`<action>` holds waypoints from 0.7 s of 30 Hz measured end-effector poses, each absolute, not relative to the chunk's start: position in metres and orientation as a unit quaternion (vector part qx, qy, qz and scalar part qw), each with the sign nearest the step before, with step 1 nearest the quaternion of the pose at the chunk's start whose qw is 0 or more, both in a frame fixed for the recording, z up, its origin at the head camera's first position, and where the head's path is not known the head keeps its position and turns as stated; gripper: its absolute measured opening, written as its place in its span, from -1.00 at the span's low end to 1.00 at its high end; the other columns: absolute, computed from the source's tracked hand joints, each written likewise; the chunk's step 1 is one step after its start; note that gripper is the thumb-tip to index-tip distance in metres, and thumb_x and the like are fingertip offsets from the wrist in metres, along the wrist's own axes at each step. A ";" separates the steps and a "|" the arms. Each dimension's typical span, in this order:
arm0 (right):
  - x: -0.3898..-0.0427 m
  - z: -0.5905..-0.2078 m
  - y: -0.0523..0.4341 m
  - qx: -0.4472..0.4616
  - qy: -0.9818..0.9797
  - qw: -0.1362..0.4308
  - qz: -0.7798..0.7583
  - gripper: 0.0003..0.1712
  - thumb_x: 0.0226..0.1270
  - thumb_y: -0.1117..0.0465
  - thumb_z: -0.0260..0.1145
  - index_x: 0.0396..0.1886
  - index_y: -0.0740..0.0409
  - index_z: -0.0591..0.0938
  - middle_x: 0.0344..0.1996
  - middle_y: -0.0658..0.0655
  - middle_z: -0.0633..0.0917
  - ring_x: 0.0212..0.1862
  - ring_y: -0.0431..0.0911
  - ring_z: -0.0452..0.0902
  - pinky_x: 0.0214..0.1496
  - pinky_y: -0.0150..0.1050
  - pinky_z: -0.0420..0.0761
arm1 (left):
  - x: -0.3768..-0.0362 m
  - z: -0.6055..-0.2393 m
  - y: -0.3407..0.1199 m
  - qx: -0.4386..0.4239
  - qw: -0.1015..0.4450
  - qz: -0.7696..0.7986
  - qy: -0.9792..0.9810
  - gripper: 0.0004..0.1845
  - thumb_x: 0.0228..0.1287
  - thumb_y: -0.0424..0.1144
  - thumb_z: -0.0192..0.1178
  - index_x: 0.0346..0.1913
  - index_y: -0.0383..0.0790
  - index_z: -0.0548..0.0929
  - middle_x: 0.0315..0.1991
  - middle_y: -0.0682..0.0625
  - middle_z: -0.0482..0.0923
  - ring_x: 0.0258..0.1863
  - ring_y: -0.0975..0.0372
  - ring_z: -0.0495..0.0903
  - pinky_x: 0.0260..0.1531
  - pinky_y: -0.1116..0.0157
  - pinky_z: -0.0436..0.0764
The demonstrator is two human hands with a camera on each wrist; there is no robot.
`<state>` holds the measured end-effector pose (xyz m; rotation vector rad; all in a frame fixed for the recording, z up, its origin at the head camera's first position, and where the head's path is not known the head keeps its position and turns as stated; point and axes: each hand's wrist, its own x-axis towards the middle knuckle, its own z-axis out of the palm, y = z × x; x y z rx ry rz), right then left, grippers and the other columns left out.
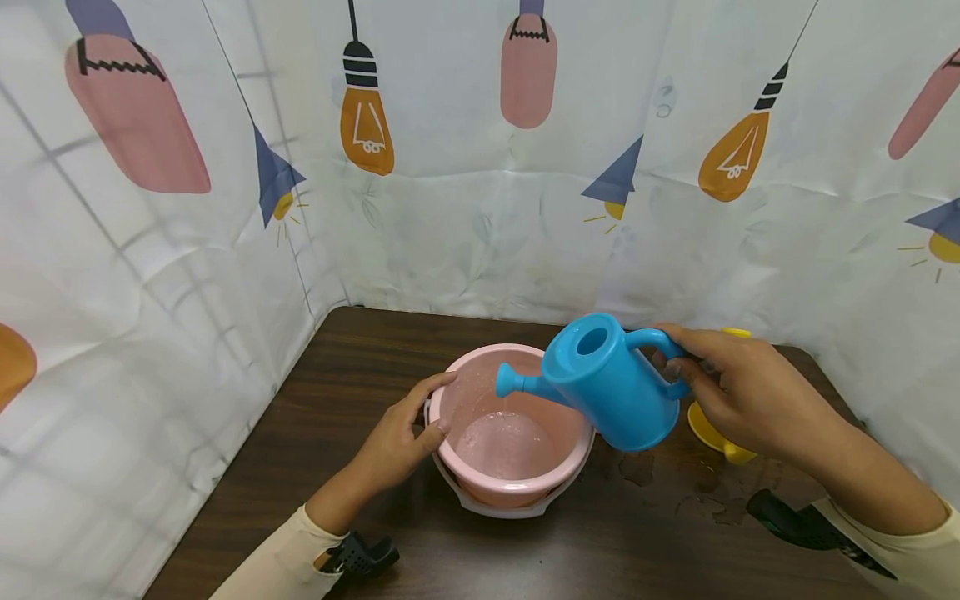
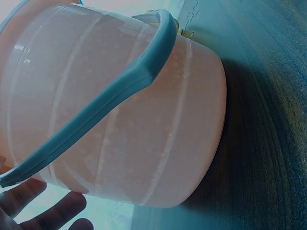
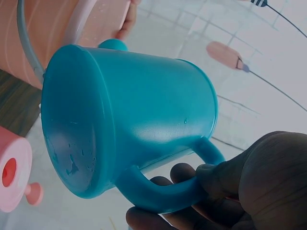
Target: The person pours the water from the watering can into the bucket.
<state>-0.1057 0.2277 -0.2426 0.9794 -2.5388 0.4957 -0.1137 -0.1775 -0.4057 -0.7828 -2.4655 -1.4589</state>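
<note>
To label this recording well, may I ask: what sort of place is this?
Probably an indoor tabletop workspace, perhaps set up for recording: a dark table with lamp-printed white sheeting behind it, and a pink bucket on top.

place: curtained-off booth | lamp-print sheeting (image 1: 457,242) behind | 1 dark wood-grain table (image 1: 367,354)

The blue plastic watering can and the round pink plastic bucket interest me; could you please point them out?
Blue plastic watering can (image 1: 618,392): head view, side of its body.
Round pink plastic bucket (image 1: 513,484): head view, near edge of its rim.
</note>
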 end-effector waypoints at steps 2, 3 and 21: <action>-0.106 -0.243 0.227 0.348 -0.901 0.188 0.176 -0.42 0.28 0.50 0.37 0.32 0.28 0.57 -0.05 0.13 0.76 -0.18 -0.02 0.75 -0.25 0.00 0.69 | -0.114 -0.406 -0.178 -0.264 0.087 -0.489 -0.827 -0.38 0.43 -0.01 0.13 0.49 -0.07 0.36 0.24 -0.14 0.53 -0.10 0.19 0.64 -0.13 0.21 0.63; -0.106 -0.243 0.227 0.349 -0.901 0.189 0.175 -0.42 0.28 0.50 0.37 0.32 0.29 0.57 -0.06 0.14 0.76 -0.19 -0.01 0.75 -0.25 0.01 0.69 | -0.114 -0.406 -0.178 -0.264 0.089 -0.488 -0.827 -0.38 0.43 -0.02 0.13 0.49 -0.08 0.36 0.24 -0.14 0.53 -0.11 0.19 0.65 -0.13 0.21 0.63; -0.106 -0.242 0.227 0.351 -0.900 0.193 0.174 -0.41 0.26 0.50 0.38 0.32 0.28 0.57 -0.04 0.16 0.76 -0.18 0.00 0.75 -0.26 0.01 0.69 | -0.113 -0.405 -0.177 -0.261 0.087 -0.486 -0.829 -0.38 0.43 -0.04 0.12 0.50 -0.06 0.36 0.25 -0.14 0.53 -0.10 0.19 0.65 -0.14 0.21 0.64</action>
